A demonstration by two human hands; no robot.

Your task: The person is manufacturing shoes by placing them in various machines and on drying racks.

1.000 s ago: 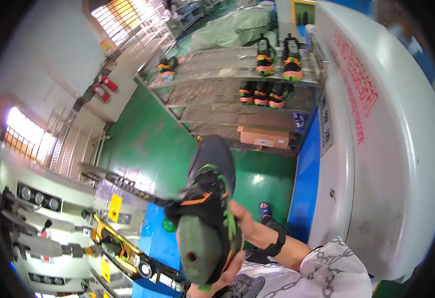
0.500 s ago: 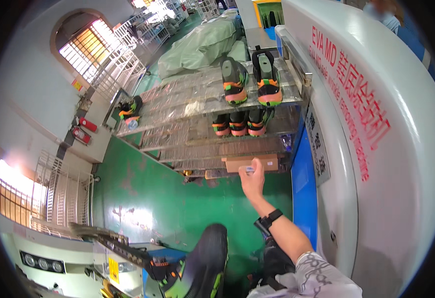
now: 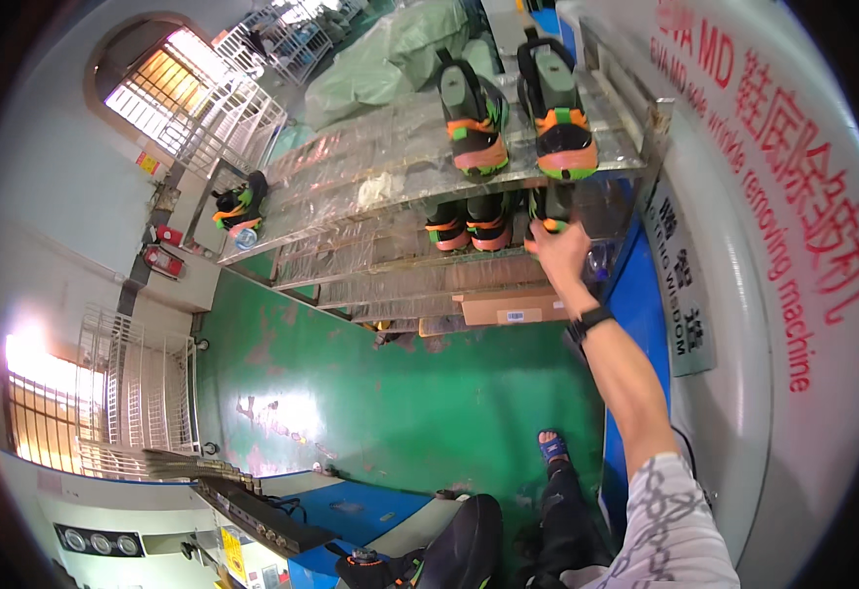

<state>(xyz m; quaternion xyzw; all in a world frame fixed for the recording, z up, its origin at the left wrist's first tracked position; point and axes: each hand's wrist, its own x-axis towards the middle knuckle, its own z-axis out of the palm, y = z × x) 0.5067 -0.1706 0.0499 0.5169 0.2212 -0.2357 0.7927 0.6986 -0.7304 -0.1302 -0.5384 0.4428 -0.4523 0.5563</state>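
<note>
My right hand point(image 3: 559, 247), arm stretched forward, is closed round the heel of a black, green and orange sneaker point(image 3: 551, 206) on the rack's second shelf. The hand covers most of that heel. Just to its left are two matching sneakers point(image 3: 468, 228), heels toward me. On the top shelf above stand two more sneakers point(image 3: 563, 128), also heels toward me. Close below me, at the lower edge, is a large dark shoe point(image 3: 467, 540) with green and orange trim. My left hand is out of view, so what supports this shoe is hidden.
The metal rack point(image 3: 321, 221) has several plastic-wrapped shelves. Low on it is a cardboard box point(image 3: 508, 308), and a dark shoe point(image 3: 241, 204) stands at its far left. A large white machine point(image 3: 773, 294) rises close on my right. At lower left is machinery point(image 3: 262, 515).
My right hand has moved forward, up and right from in front of the cardboard box to the sneaker on the second shelf, taking hold of its heel. The rack now appears closer.
</note>
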